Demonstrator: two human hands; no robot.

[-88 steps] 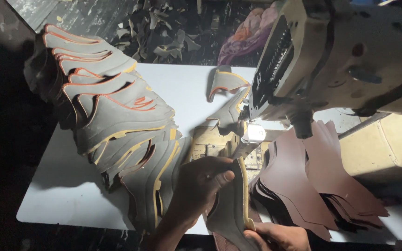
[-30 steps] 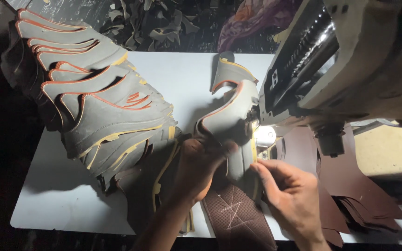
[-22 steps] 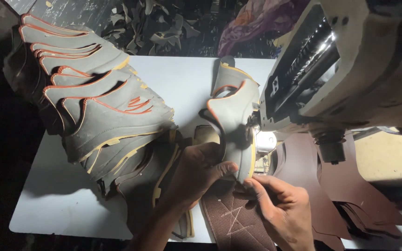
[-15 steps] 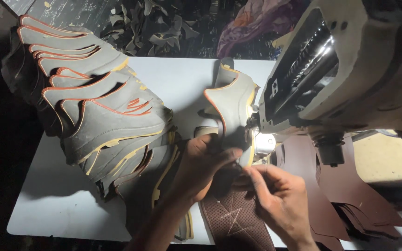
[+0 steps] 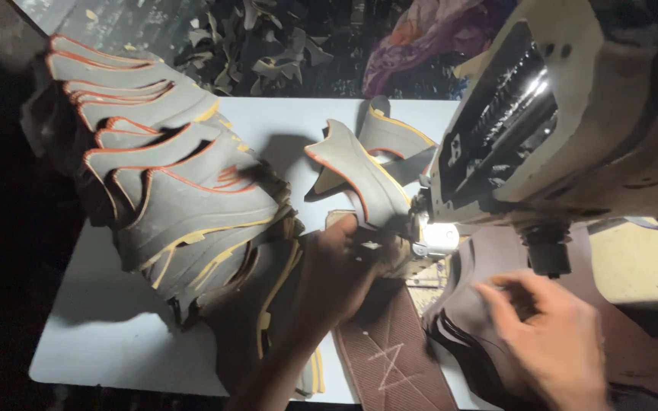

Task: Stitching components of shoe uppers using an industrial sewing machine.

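**Head cam: sewing bench, both hands down by the needle**

Head view, starting closest. Right hand (image 5: 546, 342) is low on the right, fingers spread and loose, not gripping anything. It's hovering over or resting on the stack of dark brown pieces (image 5: 634, 335); can't tell if it actually touches, it's a bit blurry. Just left of it there's a brown strip (image 5: 397, 358) with a chalk mark, lying flat on the table and running up toward the needle area.

Left hand (image 5: 336, 274) comes up from the bottom middle. Its fingers are closed on the bottom edge of a grey upper (image 5: 359, 179) with orange trim, right where the little work light is. So the upper sits just past the fingertips, curling up and away from the hand, with its near end tucked under the head of the sewing machine (image 5: 573, 129). The machine fills the whole upper right, and its dark post hangs down just above the right hand.

Left of the left hand, pretty much touching the forearm, is a big fanned pile of grey uppers (image 5: 169, 183) with orange and yellow edges. A second upper (image 5: 390, 137) lies just behind the one being held. All of this is on a white table (image 5: 100, 335). Beyond the table's far edge there's a heap of dark scraps (image 5: 268, 46) and some purple cloth (image 5: 428, 38).
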